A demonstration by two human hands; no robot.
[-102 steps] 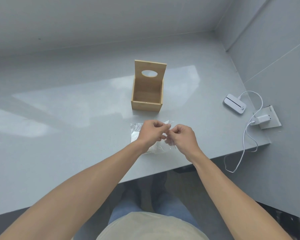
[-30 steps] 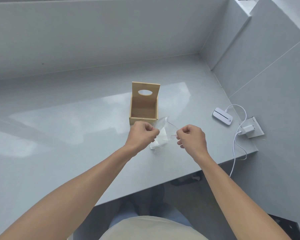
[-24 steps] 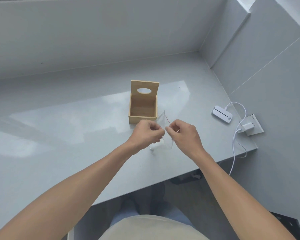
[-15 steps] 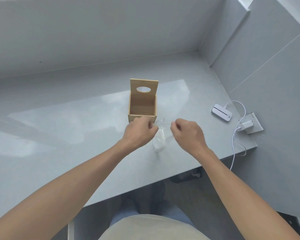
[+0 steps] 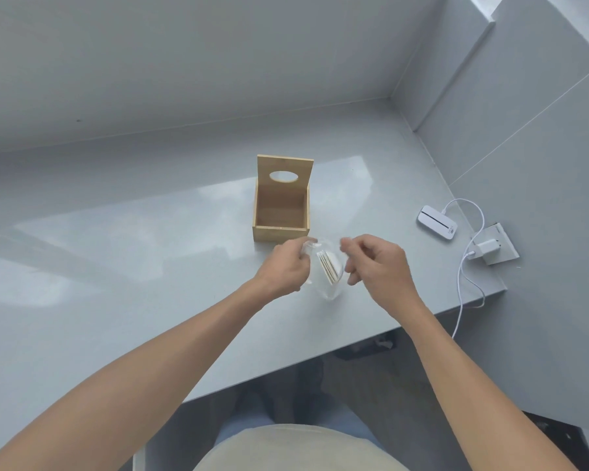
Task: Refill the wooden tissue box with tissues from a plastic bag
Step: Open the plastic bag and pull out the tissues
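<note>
The wooden tissue box stands on the grey counter with its lid tipped upright at the back, an oval hole in the lid, and its inside bare. Just in front of it I hold a clear plastic bag above the counter. Its mouth is spread wide and a stack of white folded tissues shows inside. My left hand pinches the bag's left edge. My right hand pinches the right edge, with the lower fingers loosely curled.
A white device lies at the right, its cable running to a charger plugged into a socket plate. The cable hangs over the counter's front edge. Grey walls close the back and right.
My hands have drawn apart and pulled the bag's mouth wide, so the tissues inside now show. The bag hangs lower between my hands than a second ago.
</note>
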